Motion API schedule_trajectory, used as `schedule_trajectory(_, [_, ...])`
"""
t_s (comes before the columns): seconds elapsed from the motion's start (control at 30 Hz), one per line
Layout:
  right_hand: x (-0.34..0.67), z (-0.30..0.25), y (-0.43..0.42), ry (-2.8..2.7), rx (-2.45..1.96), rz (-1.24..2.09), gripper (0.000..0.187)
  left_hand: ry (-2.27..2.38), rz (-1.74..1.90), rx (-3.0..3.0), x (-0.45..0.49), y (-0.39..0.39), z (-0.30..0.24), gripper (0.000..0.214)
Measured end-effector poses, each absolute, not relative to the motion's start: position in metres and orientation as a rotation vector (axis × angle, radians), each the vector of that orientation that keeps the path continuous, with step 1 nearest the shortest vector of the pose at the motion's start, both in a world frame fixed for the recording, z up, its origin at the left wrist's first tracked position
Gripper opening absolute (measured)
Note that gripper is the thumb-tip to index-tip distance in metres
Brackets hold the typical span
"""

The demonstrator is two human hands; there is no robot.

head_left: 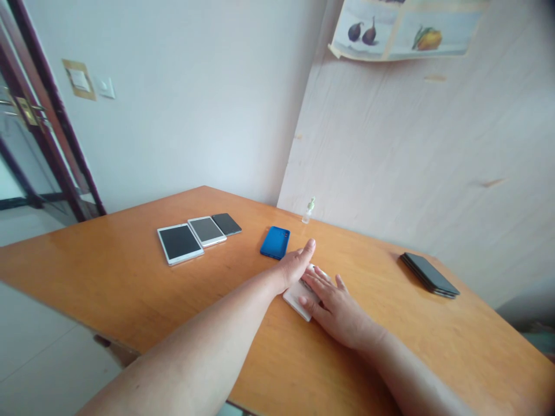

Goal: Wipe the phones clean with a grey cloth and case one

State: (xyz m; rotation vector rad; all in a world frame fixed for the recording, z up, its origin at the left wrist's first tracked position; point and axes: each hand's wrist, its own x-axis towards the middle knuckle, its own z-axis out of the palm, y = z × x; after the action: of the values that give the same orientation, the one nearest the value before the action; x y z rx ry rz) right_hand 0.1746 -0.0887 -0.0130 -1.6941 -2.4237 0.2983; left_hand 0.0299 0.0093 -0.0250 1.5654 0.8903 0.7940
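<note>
My left hand (295, 264) and my right hand (333, 305) meet over a white phone (297, 300) lying flat on the orange wooden table (130, 277). The right hand's fingers lie stretched across the phone's top. The left hand rests against the phone's far edge with its thumb pointing up; its other fingers are hidden. A blue phone (275, 242) lies face down just beyond the left hand, not touched.
A white tablet (180, 243), a smaller white device (207, 230) and a dark phone (226, 223) lie in a row at left. Two stacked dark phones (429, 274) sit at right. A small clear bottle (308, 211) stands by the wall. A door (34, 115) is far left.
</note>
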Motion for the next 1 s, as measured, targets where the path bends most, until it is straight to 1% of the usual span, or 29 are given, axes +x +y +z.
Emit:
schedule_trajectory(0.1, [0.173,-0.011,-0.088,-2.461,-1.654,0.312,0.062,0.892,0.812,1.563,0.031,0.010,-0.026,0.095])
schedule_trajectory(0.17, [0.179,-0.012,-0.083,-2.394,-1.762,0.287,0.061,0.894,0.812,1.563,0.032,0.010,-0.027,0.095])
schedule_trajectory(0.27, [0.183,-0.010,-0.083,-2.325,-1.863,0.274,0.065,0.915,0.803,1.555,0.033,0.010,-0.027,0.096])
schedule_trajectory(0.37, [0.172,-0.004,-0.095,-2.443,-1.698,0.351,0.068,0.900,0.803,1.547,0.032,0.008,-0.025,0.095])
schedule_trajectory(0.47, [0.164,-0.001,-0.101,-2.541,-1.564,0.398,0.066,0.871,0.795,1.550,0.030,0.006,-0.023,0.093])
schedule_trajectory(0.6, [0.174,-0.005,-0.091,-2.419,-1.800,0.298,0.065,0.904,0.785,1.579,0.029,0.006,-0.021,0.096])
schedule_trajectory(0.67, [0.177,-0.003,-0.090,-2.383,-1.848,0.292,0.067,0.903,0.771,1.595,0.029,0.007,-0.021,0.096])
schedule_trajectory(0.87, [0.155,0.013,-0.115,-2.598,-1.456,0.501,0.064,0.901,0.778,1.559,0.028,0.005,-0.020,0.093])
schedule_trajectory(0.93, [0.156,0.011,-0.112,-2.582,-1.502,0.482,0.062,0.899,0.779,1.547,0.029,0.004,-0.019,0.093])
schedule_trajectory(1.0, [0.163,0.005,-0.104,-2.503,-1.658,0.404,0.063,0.893,0.776,1.543,0.029,0.003,-0.018,0.094])
